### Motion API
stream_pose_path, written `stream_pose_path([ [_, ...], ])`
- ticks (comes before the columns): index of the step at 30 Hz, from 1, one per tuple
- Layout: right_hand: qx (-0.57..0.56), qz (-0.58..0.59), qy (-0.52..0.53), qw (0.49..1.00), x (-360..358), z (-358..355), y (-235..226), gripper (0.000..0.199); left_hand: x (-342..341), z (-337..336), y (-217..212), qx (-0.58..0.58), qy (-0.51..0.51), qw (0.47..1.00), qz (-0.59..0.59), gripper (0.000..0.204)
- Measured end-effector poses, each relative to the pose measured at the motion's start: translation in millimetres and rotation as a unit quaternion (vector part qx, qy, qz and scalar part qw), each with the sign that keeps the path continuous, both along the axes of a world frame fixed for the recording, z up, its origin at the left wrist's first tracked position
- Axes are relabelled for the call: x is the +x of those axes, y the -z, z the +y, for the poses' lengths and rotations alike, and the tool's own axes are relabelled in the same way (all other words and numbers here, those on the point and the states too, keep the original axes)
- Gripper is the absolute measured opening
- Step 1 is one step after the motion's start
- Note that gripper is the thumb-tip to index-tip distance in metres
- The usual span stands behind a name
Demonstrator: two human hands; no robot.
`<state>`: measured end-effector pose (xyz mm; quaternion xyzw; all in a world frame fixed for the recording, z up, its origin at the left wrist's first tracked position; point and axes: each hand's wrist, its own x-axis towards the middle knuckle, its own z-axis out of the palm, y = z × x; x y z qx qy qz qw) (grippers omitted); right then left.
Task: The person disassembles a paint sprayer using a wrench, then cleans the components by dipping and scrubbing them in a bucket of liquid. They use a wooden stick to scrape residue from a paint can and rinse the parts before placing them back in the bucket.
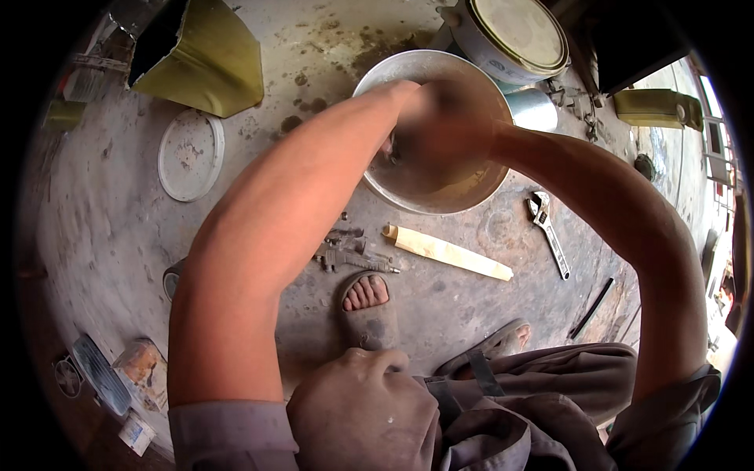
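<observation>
A round metal basin [479, 191] stands on the floor in front of me, its inside wet and brownish. Both my arms reach over its rim. My left hand [428, 106] is down in the basin, smeared by blur, so its fingers cannot be made out. My right hand [465, 141] lies close beside it in the same blurred patch. A small dark metallic piece [395, 157] shows at the left edge of the blur; whether a hand holds it cannot be told. Between the basin and my foot lie dark metal parts resembling a spray gun [345, 253].
A cream strip [449, 252], an adjustable wrench [549, 234] and a black rod [593, 308] lie nearer me. Behind the basin stand a lidded bucket [514, 39] and a silvery can [534, 108]. Leftward are a white lid [191, 157] and a cut-open yellowish tin [208, 67].
</observation>
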<state>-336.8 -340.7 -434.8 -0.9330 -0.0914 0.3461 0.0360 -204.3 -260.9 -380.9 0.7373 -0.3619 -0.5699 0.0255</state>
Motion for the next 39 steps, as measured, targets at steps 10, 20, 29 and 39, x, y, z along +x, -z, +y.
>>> stream_pose_path([
  [10,0.002,-0.043,0.061,0.997,18.5,8.4,15.2,0.031,13.2,-13.4,48.3,0.028,0.112,0.993,-0.029,0.035],
  [20,-0.03,-0.038,0.096,0.994,27.5,-24.6,9.9,0.03,5.7,-20.5,15.0,-0.079,0.053,0.995,0.028,0.041],
  [29,-0.011,0.021,0.054,0.998,21.2,-22.1,3.9,0.029,-8.6,-5.5,-1.1,-0.154,0.133,0.976,-0.079,0.038],
  [39,0.005,0.056,-0.044,0.997,16.9,-10.8,5.2,0.028,7.4,-15.6,33.1,-0.103,0.064,0.992,0.044,0.03],
])
